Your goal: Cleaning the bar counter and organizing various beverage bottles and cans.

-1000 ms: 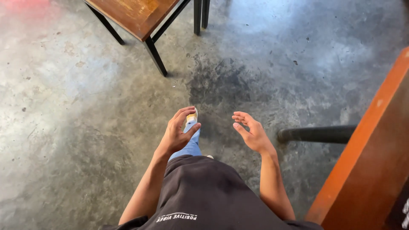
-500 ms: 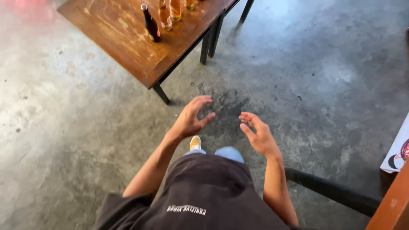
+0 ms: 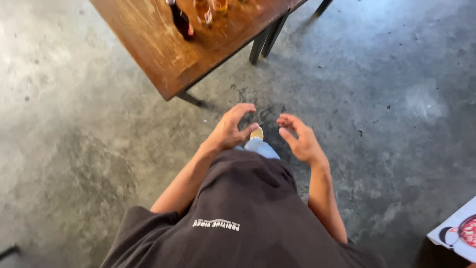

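Head view. The person stood on a bare concrete floor [image 3: 89, 149], grey, mottled and stained, with a darker patch just ahead of the hands. Open floor ran wide to the left and to the right of the body; nothing stood in either stretch. Ahead and to the upper left, the near corner of a wooden worktop [image 3: 168, 64] projected toward the person, its edge straight and its surface brown, worn and scratched, carried on dark metal legs [image 3: 263, 42]. The corner lay near the left hand but apart from it.

The left hand [image 3: 230, 130] was held out at waist level, palm turned inward, fingers [image 3: 243, 110] curled and spread loosely, gripping nothing. The right hand [image 3: 300, 140] was held beside it, a gap between the two, its fingers [image 3: 287, 120] likewise bent and apart, gripping nothing. Neither hand touched any object. Between and below the hands a yellow shoe tip [image 3: 257, 133] and a pale blue trouser leg [image 3: 260, 147] showed.

On the worktop, well apart from both hands, stood a dark glass bottle [image 3: 181, 21] and, just beside it, two amber bottles [image 3: 210, 10], all cut off by the top of the frame. A dark, soft-cloth shirt [image 3: 238, 218] filled the lower frame. At the lower right corner lay the edge of a white printed card [image 3: 458, 233], flat and glossy.
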